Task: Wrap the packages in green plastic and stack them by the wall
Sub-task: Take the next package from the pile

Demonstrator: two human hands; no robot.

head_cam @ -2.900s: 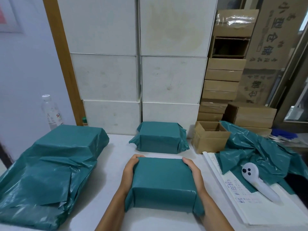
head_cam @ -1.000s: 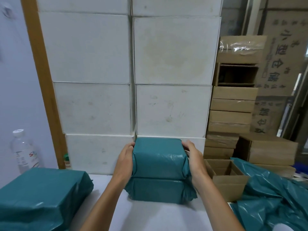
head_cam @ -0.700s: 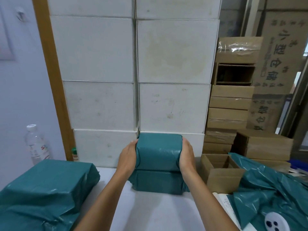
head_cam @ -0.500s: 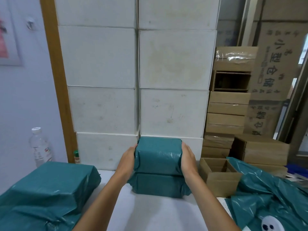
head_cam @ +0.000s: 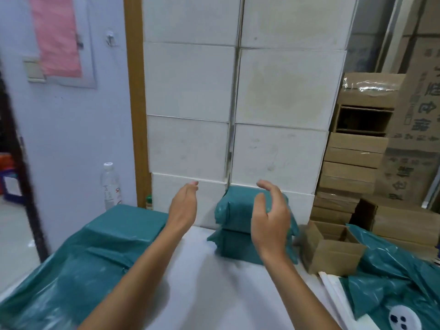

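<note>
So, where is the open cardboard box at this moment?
The open cardboard box stands right of centre in the head view, just right of the two stacked green packages, beside the loose green plastic.

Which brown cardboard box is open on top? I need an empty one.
The small cardboard box on the table, right of the stacked green packages; its flaps stand open.

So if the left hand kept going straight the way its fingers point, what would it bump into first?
Probably the lowest white box stacked against the wall. The left hand is open, fingers aimed up and forward at it. Nothing seems between them, though depth is hard to judge.
</note>
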